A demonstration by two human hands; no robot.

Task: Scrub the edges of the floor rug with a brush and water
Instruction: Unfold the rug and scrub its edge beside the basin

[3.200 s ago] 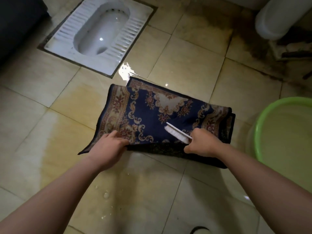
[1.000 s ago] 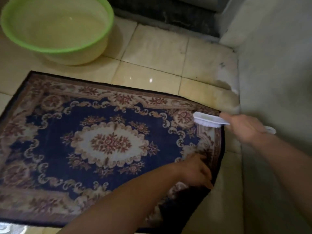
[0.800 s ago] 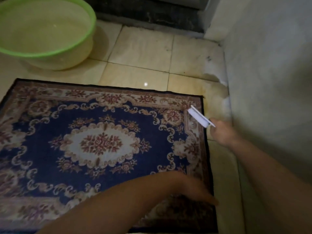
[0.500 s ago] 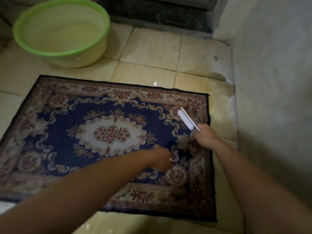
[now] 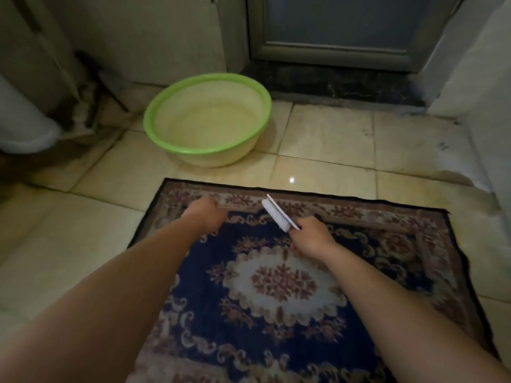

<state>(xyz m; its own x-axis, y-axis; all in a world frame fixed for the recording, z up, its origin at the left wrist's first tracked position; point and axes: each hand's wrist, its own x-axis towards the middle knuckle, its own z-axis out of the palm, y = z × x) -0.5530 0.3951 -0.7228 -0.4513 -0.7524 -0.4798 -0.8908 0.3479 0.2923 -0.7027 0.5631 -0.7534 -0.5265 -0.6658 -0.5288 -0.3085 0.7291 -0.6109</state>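
One dark-blue patterned floor rug [image 5: 290,286], one white plastic scrubbing brush [image 5: 278,214], one green-rimmed round basin [image 5: 207,117] (upper centre), two hands.

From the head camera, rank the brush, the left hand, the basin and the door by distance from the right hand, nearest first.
1. Brush: held in the right hand, angled toward the rug's far border.
2. Left hand: to the left, on the rug's far border.
3. Basin: on the floor beyond the rug, far left.
4. Door: at the back wall, farthest.
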